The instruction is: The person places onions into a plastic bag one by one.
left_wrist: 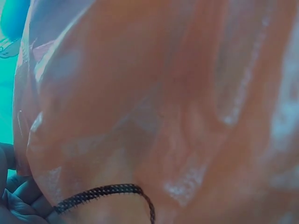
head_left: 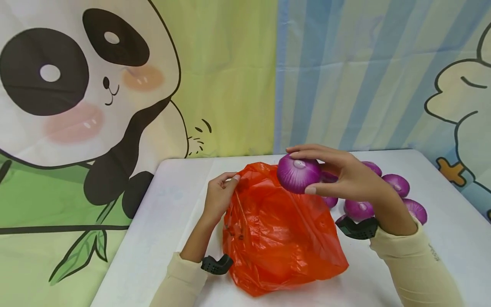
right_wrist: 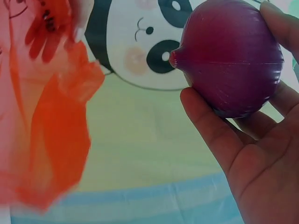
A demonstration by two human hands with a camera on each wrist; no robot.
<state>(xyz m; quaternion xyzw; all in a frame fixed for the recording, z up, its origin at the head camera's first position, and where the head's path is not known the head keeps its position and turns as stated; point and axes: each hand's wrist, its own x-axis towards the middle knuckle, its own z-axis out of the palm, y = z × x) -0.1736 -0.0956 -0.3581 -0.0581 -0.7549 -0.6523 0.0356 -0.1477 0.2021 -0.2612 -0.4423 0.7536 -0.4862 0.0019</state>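
Note:
My right hand [head_left: 341, 175] grips a purple onion [head_left: 298, 174] between thumb and fingers, raised over the right side of the mouth of a red plastic bag [head_left: 284, 238]. The right wrist view shows the whole onion [right_wrist: 233, 58], its pointed tip toward the bag. With thumb and fingers my left hand [head_left: 220, 198] pinches the bag's upper left rim. Red film fills most of the left wrist view, with some fingers [left_wrist: 28, 198] at the lower left. What lies inside the bag is hidden.
Several more purple onions [head_left: 397, 184] lie on the white table [head_left: 184, 187] to the right, partly behind my right hand and the bag. Behind the table hangs a curtain [head_left: 230, 85] printed with a panda and stripes.

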